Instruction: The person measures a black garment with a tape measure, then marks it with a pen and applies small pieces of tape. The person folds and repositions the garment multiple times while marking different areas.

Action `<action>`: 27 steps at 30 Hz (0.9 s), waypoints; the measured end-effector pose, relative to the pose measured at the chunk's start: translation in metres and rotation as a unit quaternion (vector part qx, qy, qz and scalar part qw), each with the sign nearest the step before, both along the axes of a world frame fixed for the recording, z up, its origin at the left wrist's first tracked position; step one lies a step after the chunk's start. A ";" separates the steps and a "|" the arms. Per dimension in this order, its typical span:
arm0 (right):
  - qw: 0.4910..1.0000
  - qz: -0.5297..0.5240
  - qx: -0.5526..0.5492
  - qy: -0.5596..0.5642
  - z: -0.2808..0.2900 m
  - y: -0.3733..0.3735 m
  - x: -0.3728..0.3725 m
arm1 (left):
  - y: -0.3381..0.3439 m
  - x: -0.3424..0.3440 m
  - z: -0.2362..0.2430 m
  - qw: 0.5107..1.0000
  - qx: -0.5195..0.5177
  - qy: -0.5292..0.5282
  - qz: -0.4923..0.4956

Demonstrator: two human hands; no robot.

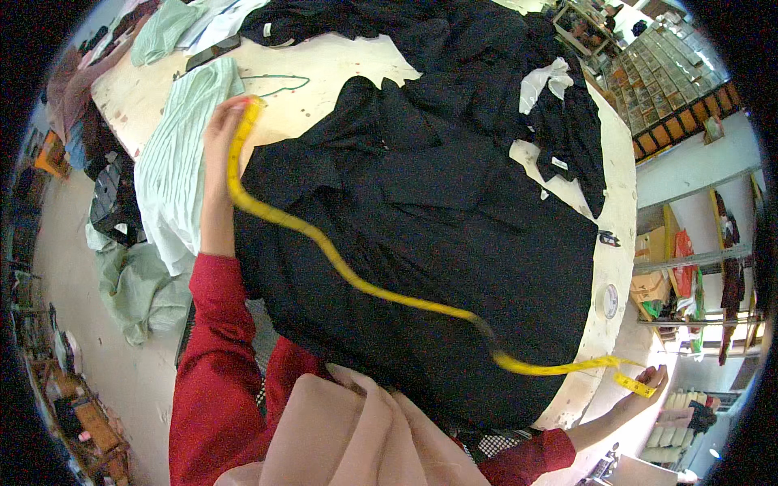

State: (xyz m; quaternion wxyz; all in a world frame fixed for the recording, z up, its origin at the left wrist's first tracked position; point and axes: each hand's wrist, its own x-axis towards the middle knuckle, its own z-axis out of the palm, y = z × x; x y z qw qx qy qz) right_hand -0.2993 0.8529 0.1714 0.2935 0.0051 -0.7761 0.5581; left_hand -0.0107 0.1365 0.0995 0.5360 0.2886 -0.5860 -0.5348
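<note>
A yellow tape measure [429, 305] runs in a loose wavy line across a large black garment [405, 219] spread on the table. My left hand [220, 138], at the garment's far left, pinches one end of the tape between its fingers. Far out to the right, past the table edge, my right hand [651, 384] has its fingers closed on the tape, and a short piece hangs over beside them. Between the hands the tape sags and partly twists. Pale green pleated fabric [182, 162] lies just left of my left hand.
On the cream table [324, 65] lie a dark phone [213, 51], a green cord [279, 85], more black clothing [454, 36], small thread snips [608, 238] and a roll of clear tape [610, 300]. Green cloth [142, 292] hangs at the left; shelves [689, 259] stand at the right.
</note>
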 end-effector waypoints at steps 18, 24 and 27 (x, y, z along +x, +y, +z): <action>0.526 0.730 -0.063 -0.432 -0.018 -0.297 0.170 | 0.249 -0.038 0.057 0.818 -0.083 -0.036 -0.568; 0.635 0.552 0.121 -0.527 -0.014 -0.275 0.172 | 0.200 -0.011 0.041 0.847 -0.011 -0.071 -0.528; 0.829 0.475 0.231 -0.184 -0.023 -0.254 0.134 | 0.201 -0.004 0.025 0.777 -0.206 -0.140 -0.577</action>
